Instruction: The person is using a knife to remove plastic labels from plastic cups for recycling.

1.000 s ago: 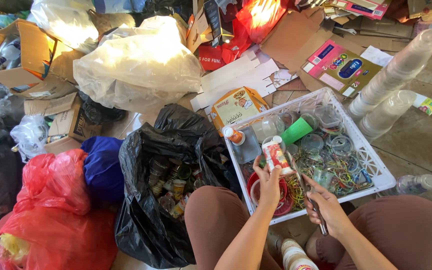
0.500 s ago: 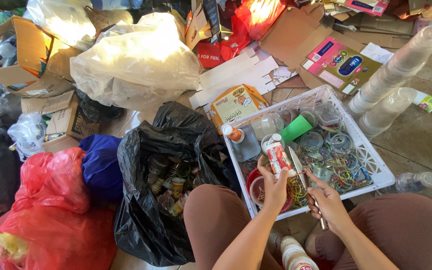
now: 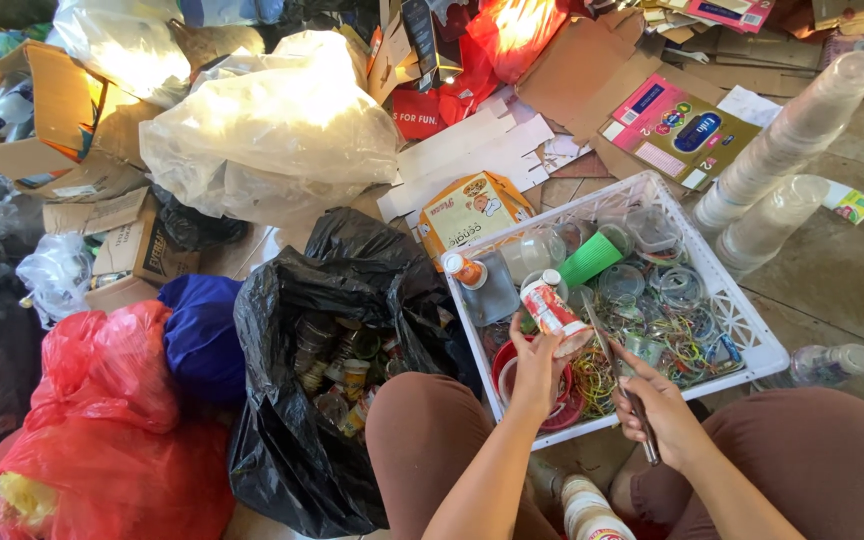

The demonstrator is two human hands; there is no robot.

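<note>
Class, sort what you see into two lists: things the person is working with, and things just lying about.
In use:
left hand
small bottle
right hand
knife
white basket

Lying about:
black bag
red bag
cup stacks
cardboard boxes

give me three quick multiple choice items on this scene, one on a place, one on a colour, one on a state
1. Where is the green cup?
A. in the white basket
B. in the black bag
C. in a cardboard box

2. What colour is the bottle's cap?
A. blue
B. white
C. black

3. What is the right hand doing?
A. resting empty
B. gripping a knife
C. holding a cup

Answers: 1 A, it lies among the basket's plastics; 2 B, the cap shows white above the red label; 3 B, fingers close round the handle while the left hand holds the bottle.
</note>
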